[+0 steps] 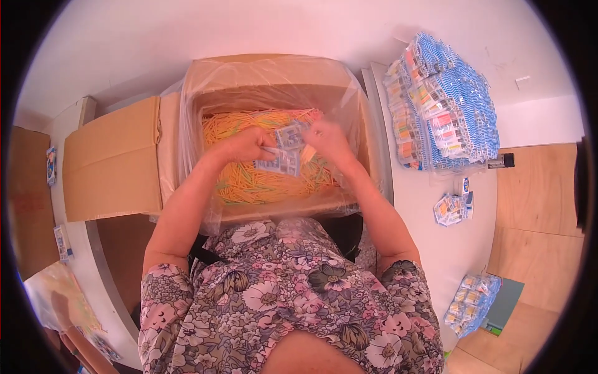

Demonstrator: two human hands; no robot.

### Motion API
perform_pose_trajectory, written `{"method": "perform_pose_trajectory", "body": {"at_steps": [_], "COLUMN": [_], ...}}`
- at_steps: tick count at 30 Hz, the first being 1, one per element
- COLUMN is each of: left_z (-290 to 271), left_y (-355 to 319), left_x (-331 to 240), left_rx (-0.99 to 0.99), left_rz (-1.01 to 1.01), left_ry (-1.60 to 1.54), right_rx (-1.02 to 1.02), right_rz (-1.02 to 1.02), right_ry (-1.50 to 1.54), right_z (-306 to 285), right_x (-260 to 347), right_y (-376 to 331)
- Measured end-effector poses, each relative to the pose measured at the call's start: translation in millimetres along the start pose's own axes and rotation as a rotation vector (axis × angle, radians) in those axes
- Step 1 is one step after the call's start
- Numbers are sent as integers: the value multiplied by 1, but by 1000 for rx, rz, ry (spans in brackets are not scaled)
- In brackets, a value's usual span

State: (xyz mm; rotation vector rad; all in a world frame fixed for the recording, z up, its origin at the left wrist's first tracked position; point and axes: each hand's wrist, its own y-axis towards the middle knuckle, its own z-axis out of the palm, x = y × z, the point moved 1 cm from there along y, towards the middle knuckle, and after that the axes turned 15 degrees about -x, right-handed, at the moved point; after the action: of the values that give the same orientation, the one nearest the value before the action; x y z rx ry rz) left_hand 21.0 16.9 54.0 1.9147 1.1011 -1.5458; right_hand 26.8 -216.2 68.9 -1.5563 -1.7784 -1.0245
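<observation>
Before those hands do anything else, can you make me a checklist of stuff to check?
1. Box open: ok.
2. Thin sticks available in the box: ok, a thick layer of yellow, orange and green.
3. Left hand gripping the clear packet: ok.
4. Right hand gripping something: cannot tell; it is blurred.
5. Packet closed: cannot tell.
6. All packets on the right in one pile: not ok; a few loose packets lie apart from the big pile.

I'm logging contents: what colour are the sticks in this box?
The sticks are mostly yellow-orange, some green, clearest in head view.
</observation>
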Motion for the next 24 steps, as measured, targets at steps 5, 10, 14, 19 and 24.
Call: {"method": "perform_pose_trajectory", "body": {"at_steps": [5, 10, 14, 19, 24], "left_z": [-5, 4, 11, 9, 10], "left_y": [3, 5, 5, 4, 5], "left_x": [-2, -6, -16, -13, -15], "left_rx": [-148, -204, -304, -332, -443], "left_rz": [-128, -159, -121, -41, 33], "left_ry": [-152, -334, -526, -460, -507], "right_rx": [462, 690, 370, 156, 107], "right_rz": [-87, -180, -35, 429, 457], "right_ry": [-232, -418, 22, 558, 689], "right_z": [-2, -4, -27, -51, -58], "right_x": [-4, -5, 10, 38, 67], "right_y": [-38, -48, -36, -20, -8]}}
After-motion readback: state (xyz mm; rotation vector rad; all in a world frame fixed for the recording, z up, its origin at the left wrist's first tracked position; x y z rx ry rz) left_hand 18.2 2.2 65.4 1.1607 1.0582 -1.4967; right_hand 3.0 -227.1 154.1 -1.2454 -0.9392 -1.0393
